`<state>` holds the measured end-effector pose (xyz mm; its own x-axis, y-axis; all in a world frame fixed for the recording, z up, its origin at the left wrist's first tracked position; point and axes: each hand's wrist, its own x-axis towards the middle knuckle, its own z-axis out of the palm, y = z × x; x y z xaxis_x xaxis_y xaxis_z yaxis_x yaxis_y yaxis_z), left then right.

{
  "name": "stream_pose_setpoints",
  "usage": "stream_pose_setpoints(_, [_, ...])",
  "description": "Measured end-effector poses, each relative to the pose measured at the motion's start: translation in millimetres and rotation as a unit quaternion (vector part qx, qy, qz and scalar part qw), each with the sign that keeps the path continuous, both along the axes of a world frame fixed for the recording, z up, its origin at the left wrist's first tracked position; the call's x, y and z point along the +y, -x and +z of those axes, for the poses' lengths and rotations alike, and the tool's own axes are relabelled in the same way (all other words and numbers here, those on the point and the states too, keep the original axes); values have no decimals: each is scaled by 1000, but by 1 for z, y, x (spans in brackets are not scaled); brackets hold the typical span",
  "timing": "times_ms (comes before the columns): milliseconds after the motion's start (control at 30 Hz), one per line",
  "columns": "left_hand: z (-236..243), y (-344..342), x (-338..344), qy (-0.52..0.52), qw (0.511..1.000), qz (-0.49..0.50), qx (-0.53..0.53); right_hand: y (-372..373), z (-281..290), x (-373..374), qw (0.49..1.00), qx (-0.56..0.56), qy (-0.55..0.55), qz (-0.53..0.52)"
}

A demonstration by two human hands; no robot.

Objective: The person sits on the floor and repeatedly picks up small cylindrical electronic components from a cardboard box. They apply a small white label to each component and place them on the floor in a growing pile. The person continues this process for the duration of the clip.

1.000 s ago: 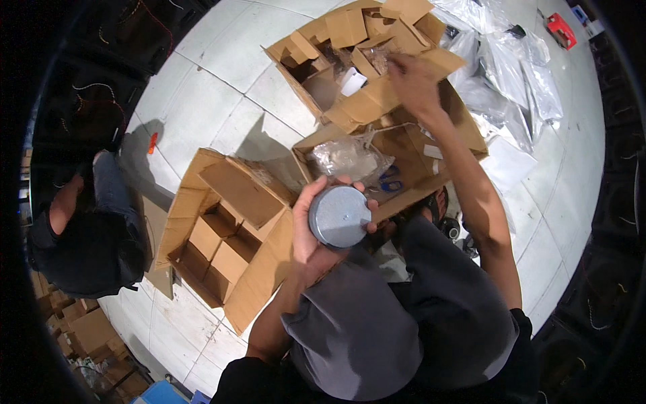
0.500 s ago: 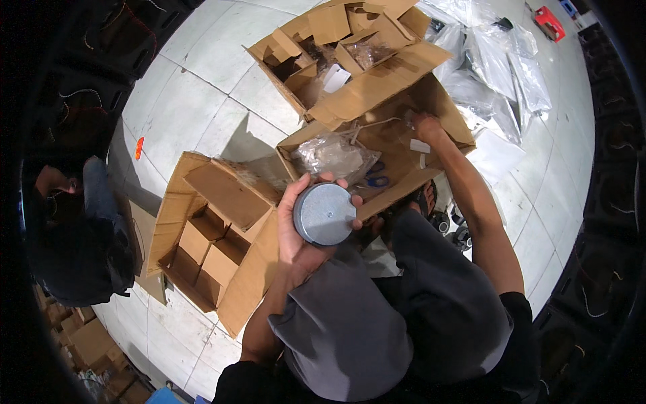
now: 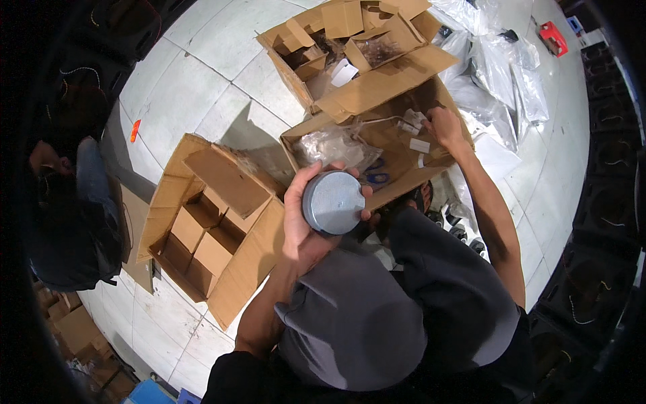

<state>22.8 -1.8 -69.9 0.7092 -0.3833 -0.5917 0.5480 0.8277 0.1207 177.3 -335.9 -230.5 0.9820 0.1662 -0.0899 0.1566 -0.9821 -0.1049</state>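
Observation:
My left hand (image 3: 306, 219) is wrapped round a round grey metal-looking disc (image 3: 334, 203), its flat face up, held above my knees. To the far right, my right hand (image 3: 444, 128) is closed over an open cardboard box (image 3: 393, 195), fingers pinched on a small clear plastic bag (image 3: 412, 121) with something whitish in it. In that box lie a crumpled clear plastic bag (image 3: 330, 149), blue-handled scissors (image 3: 378, 174) and a white paper slip (image 3: 420, 145). What the small bag holds is too small to make out.
A divided cardboard box (image 3: 208, 229) stands left. Another box (image 3: 356, 47) with flaps and wrappings sits beyond. Clear plastic sheets (image 3: 491, 81) lie far right, a red tray (image 3: 553, 39) past them. A seated person (image 3: 74, 215) is at left. Black cabinets (image 3: 592, 269) line the right.
My right hand has lifted slightly and shifted right, and the small bag now shows in its fingers. The grey disc stays in my left hand, moved slightly right and up. The view has shifted a little.

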Motion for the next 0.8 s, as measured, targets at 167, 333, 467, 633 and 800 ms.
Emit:
stream_pose_setpoints(167, [2, 1, -2, 11, 1000, -10, -4, 11, 12, 7, 1000, 15, 7, -8])
stream_pose_setpoints(333, [0, 3, 5, 31, 998, -24, -39, 24, 81, 46, 987, 15, -155, 49])
stream_pose_setpoints(467, [9, 0, 0, -36, 997, -69, -3, 55, 167, 91, 938, 0, -268, 219])
stream_pose_setpoints(633, [9, 2, -8, 43, 995, -88, -14, 81, 223, 114, 853, -183, -96, 479])
stream_pose_setpoints(800, [11, 6, -7, 32, 993, -112, -11, 84, 229, 125, 820, -196, -74, 533])
